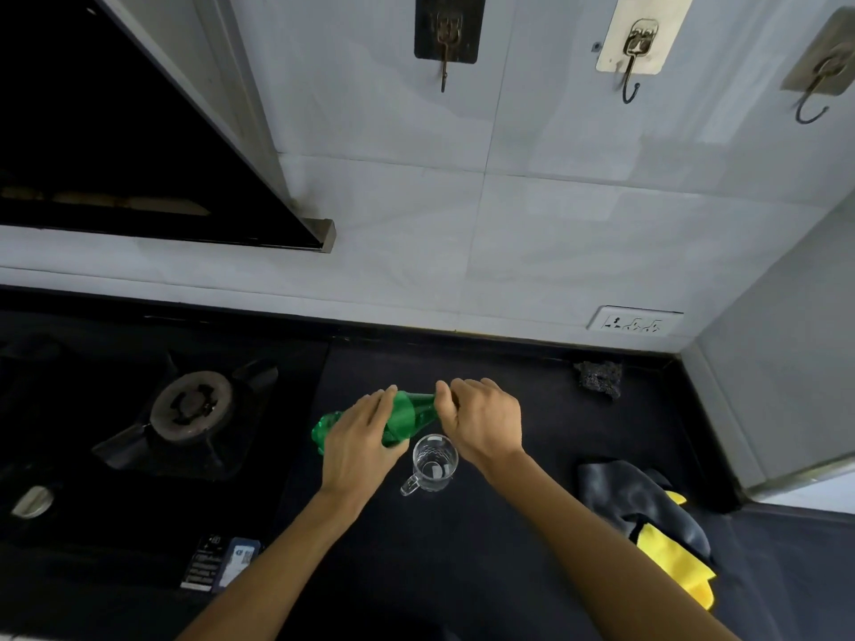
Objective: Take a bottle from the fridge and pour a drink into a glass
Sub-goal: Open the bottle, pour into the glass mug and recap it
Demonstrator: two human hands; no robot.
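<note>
A green plastic bottle (409, 416) is held nearly on its side above the black counter, its neck pointing right. My left hand (358, 444) is wrapped around the bottle's body. My right hand (481, 421) is closed over the neck end, and the cap is hidden under its fingers. A clear glass mug (432, 462) with a handle stands upright on the counter just below the bottle's neck, between my two wrists. I see no liquid in the mug.
A gas stove burner (192, 404) lies to the left. A dark scrubber (599, 377) sits at the back right by the wall socket (634, 322). Grey and yellow cloths (657, 529) lie at the right. A chimney hood (139, 131) hangs upper left.
</note>
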